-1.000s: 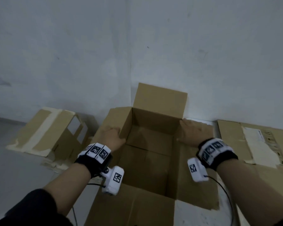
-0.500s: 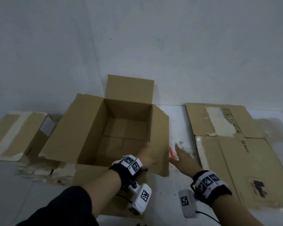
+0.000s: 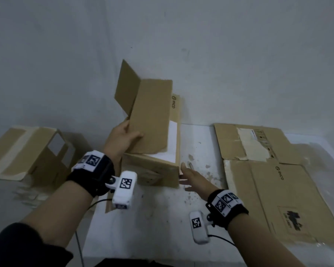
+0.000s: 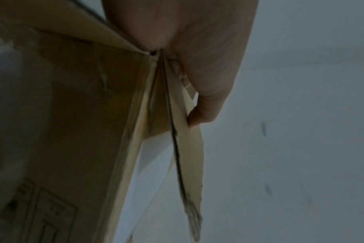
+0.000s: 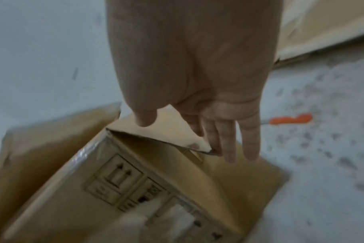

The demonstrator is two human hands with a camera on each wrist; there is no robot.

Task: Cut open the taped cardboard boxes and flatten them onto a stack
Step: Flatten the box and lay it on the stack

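- White floor (image 3: 162, 218) and bare grey wall (image 3: 239, 54) are framing the work, with the floor showing speckled grime near my right hand.
- I am seeing the box (image 3: 152, 120) tipped up on edge and half collapsed, its long axis standing nearly upright against the wall, with one flap sticking up at the top.
- My left hand (image 3: 123, 137) is gripping the box's left edge, thumb across the near face and fingers curled behind; the wrist view is confirming the pinch on the layered cardboard (image 4: 177, 131).
- My right hand (image 3: 191, 178) is hanging open, fingers straight and holding nothing, just beside the box's lower right corner (image 5: 208, 150); whether the fingertips are touching it I cannot tell.
- So the box is lying left of and above the right hand, and the left hand is the one already on it; I am judging that the right has only a short reach to take the free side.
- The stack (image 3: 268, 180) is lying flat to the right, well apart from the box and on the right hand's side.
- Counting: one box in hand, one more partly folded box (image 3: 33, 151) at far left, at least two flat sheets on the stack, and one orange tool (image 5: 291, 119) on the floor beyond the right hand, probably the cutter.
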